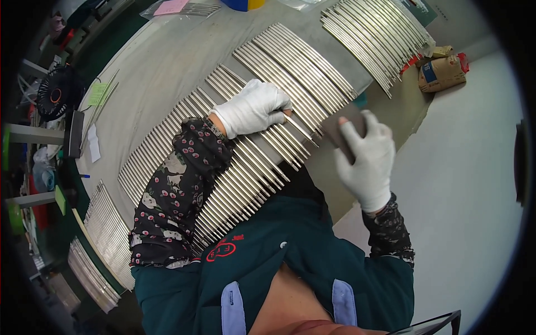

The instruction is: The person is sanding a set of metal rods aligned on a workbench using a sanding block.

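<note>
My left hand, in a white glove with bare fingertips, is closed on a thin shiny metal rod over the rows on the table. The rod's end points toward my right hand. My right hand, gloved the same way, grips a flat dark brown block that looks like a sanding sponge, just past the rods' ends. Beneath and in front of my left arm lie many metal rods side by side. Another row of rods lies just beyond my left hand.
A further batch of rods lies at the far right of the table. More rods rest at the left edge. A black fan stands at left. A brown paper sack is beside a white wall at right.
</note>
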Motion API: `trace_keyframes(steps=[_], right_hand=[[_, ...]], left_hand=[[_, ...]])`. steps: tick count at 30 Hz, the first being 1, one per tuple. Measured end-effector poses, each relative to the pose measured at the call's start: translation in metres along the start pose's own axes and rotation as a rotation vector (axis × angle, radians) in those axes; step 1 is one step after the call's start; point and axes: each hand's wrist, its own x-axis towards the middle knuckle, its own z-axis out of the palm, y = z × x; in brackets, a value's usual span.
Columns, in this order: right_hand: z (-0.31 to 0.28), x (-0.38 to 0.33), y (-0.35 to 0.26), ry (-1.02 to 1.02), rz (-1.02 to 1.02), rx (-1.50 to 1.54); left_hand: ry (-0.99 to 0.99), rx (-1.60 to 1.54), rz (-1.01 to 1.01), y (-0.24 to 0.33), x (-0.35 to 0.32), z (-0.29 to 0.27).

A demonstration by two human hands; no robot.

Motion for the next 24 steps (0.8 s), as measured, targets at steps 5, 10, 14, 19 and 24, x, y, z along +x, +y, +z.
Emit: trace_keyframes(steps=[5, 10, 14, 19, 24], right_hand=[[0.000, -0.007, -0.036, -0.196, -0.212, -0.024], [-0.008, 0.007, -0.006, -0.012, 0.013, -0.339], [0.004, -0.001, -0.021, -0.125, -0.082, -0.134], [-0.005, -0.004, -0.032, -0.150, -0.148, 0.006], [-0.008, 0.002, 0.001, 0.039, 0.054, -0.247]], left_hand=[[-0.013, -0.005, -0.015, 0.002, 0.000, -0.002], [0.003, 0.015, -0.014, 0.002, 0.000, -0.003], [-0.011, 0.011, -0.017, 0.002, 0.002, 0.000], [0.010, 0.002, 0.001, 0.002, 0.001, -0.001], [-0.011, -0.002, -0.021, 0.002, 0.001, -0.001]])
